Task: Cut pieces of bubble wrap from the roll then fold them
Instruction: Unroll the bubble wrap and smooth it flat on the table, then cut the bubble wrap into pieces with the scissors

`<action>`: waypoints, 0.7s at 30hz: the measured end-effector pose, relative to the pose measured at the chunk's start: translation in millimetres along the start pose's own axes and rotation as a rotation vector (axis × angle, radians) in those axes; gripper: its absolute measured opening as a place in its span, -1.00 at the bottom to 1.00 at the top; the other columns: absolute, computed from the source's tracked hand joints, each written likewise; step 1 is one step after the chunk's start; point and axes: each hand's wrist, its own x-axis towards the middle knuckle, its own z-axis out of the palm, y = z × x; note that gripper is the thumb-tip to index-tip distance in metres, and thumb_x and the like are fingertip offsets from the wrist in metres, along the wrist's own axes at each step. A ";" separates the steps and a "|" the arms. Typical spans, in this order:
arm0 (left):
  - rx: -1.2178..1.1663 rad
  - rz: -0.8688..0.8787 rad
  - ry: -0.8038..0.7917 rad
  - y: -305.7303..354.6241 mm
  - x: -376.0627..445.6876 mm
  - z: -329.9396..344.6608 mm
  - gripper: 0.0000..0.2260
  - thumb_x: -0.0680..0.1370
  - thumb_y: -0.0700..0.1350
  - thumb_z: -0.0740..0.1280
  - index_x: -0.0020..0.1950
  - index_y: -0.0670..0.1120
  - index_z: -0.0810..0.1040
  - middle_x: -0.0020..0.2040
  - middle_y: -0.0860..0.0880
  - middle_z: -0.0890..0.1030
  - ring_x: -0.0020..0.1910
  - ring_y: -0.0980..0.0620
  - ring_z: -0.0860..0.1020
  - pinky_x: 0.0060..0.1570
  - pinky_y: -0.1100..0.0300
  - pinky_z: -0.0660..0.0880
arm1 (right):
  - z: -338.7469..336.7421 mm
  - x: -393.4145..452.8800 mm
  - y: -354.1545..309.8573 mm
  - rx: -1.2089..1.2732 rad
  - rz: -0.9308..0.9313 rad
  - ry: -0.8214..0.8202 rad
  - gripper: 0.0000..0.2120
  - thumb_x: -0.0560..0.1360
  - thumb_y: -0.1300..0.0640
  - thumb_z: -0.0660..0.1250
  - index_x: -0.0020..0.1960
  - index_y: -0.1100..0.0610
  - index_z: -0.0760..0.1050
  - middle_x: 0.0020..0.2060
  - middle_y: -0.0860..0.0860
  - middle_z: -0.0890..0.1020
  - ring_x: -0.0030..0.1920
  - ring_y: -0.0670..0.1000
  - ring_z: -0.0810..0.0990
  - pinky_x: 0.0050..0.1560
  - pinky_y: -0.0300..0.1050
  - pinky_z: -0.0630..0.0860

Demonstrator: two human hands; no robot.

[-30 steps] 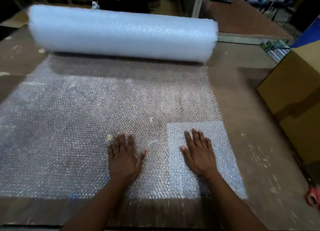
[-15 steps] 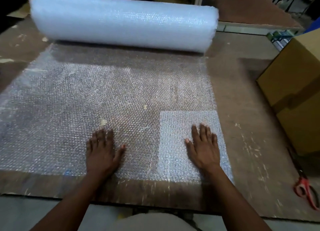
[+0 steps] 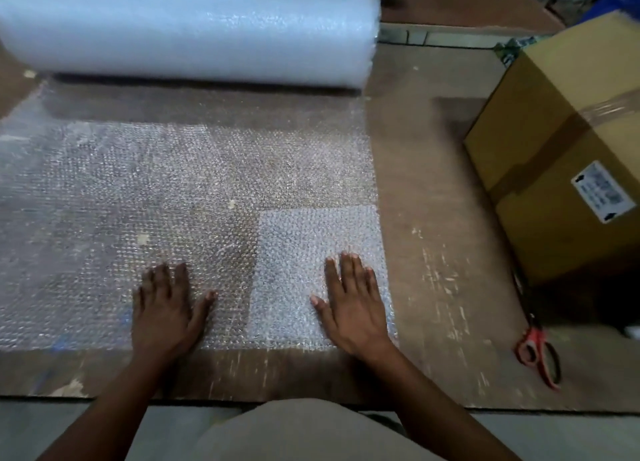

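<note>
A wide sheet of bubble wrap (image 3: 145, 197) lies unrolled flat over the brown table (image 3: 426, 218), reaching from the left edge of the view to a little past the middle. Behind it, at the far side of the table, sits the roll (image 3: 187, 28) it comes from — a thick, pale cylinder lying on its side, the sheet still joined to it along its underside.

The left hand (image 3: 166, 308) rests palm down on the near part of the sheet, fingers straight and close together, thumb spread out to the right; it holds nothing. Just to its right lies a smaller folded piece (image 3: 311, 263) of bubble wrap, whiter and denser than the single layer beneath it, set at the sheet's near right corner. The right hand (image 3: 353, 305) presses flat on this piece — fingers extended, thumb angled out to the left, nothing gripped.

Farther right the bare table top shows pale scratches. Red-handled scissors (image 3: 538, 353) lie near the table's front edge, well apart from both hands. Behind them stands a taped cardboard box (image 3: 568, 142) with a white label on its side.
</note>
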 end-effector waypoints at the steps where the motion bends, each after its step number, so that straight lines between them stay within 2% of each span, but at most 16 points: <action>1: 0.005 -0.006 0.006 0.2 -0.8 -0.4 -0.13 0.63 0.47 -0.15 0.75 -0.09 0.11 0.69 -0.34 0.15 0.68 -0.37 0.09 0.62 -0.31 0.04 | 4.0 -4.9 3.2 -0.007 -0.011 -0.004 -0.24 0.71 -0.37 -0.18 0.75 0.06 -0.13 0.71 0.15 -0.16 0.71 0.18 -0.24 0.67 0.26 -0.15; 7: -0.035 0.009 0.062 30.5 -2.4 -13.4 -0.14 0.63 0.43 -0.08 0.74 -0.13 0.09 0.69 -0.37 0.13 0.67 -0.44 0.07 0.62 -0.36 0.02 | 0.4 -5.0 6.0 0.017 -0.030 -0.013 -0.23 0.71 -0.38 -0.19 0.75 0.07 -0.14 0.72 0.16 -0.14 0.71 0.16 -0.26 0.67 0.23 -0.20; 9: -0.061 0.098 0.074 64.2 -0.2 -14.8 -0.18 0.65 0.39 -0.02 0.74 -0.14 0.10 0.70 -0.35 0.13 0.68 -0.42 0.07 0.63 -0.35 0.04 | -2.4 -5.4 8.3 0.019 -0.013 -0.002 -0.22 0.71 -0.37 -0.20 0.75 0.08 -0.16 0.72 0.16 -0.14 0.71 0.16 -0.25 0.67 0.21 -0.20; 11: -0.054 0.268 0.090 104.7 0.7 -9.3 -0.20 0.67 0.35 0.02 0.74 -0.16 0.10 0.71 -0.33 0.12 0.69 -0.39 0.07 0.63 -0.35 0.08 | -1.9 -7.8 13.6 0.021 0.002 0.006 -0.23 0.71 -0.36 -0.17 0.75 0.08 -0.16 0.72 0.17 -0.13 0.71 0.16 -0.25 0.68 0.20 -0.19; 15: -0.034 0.522 0.023 167.3 -4.4 15.3 -0.23 0.70 0.34 0.01 0.76 -0.12 0.08 0.74 -0.26 0.06 0.73 -0.27 0.00 0.66 -0.29 0.06 | 6.6 -9.9 18.8 0.010 -0.003 0.021 -0.25 0.71 -0.28 0.00 0.75 0.12 -0.06 0.72 0.18 -0.05 0.72 0.18 -0.16 0.68 0.23 -0.10; 18: -0.013 0.579 -0.027 180.1 -13.8 32.3 -0.28 0.72 0.32 -0.05 0.74 -0.11 0.18 0.73 -0.25 0.11 0.72 -0.28 0.05 0.62 -0.36 0.12 | -0.3 -11.4 21.6 0.098 -0.030 0.033 -0.26 0.70 -0.20 0.00 0.74 0.16 -0.07 0.72 0.21 -0.06 0.72 0.20 -0.16 0.67 0.24 -0.08; 21: 0.017 0.621 0.030 182.5 -16.1 34.4 -0.25 0.69 0.33 0.01 0.72 -0.16 0.21 0.71 -0.32 0.14 0.71 -0.36 0.04 0.62 -0.39 0.07 | -19.7 -28.3 38.7 0.214 0.012 0.159 -0.29 0.72 -0.13 0.05 0.74 0.16 -0.07 0.72 0.18 -0.04 0.72 0.15 -0.16 0.69 0.14 -0.16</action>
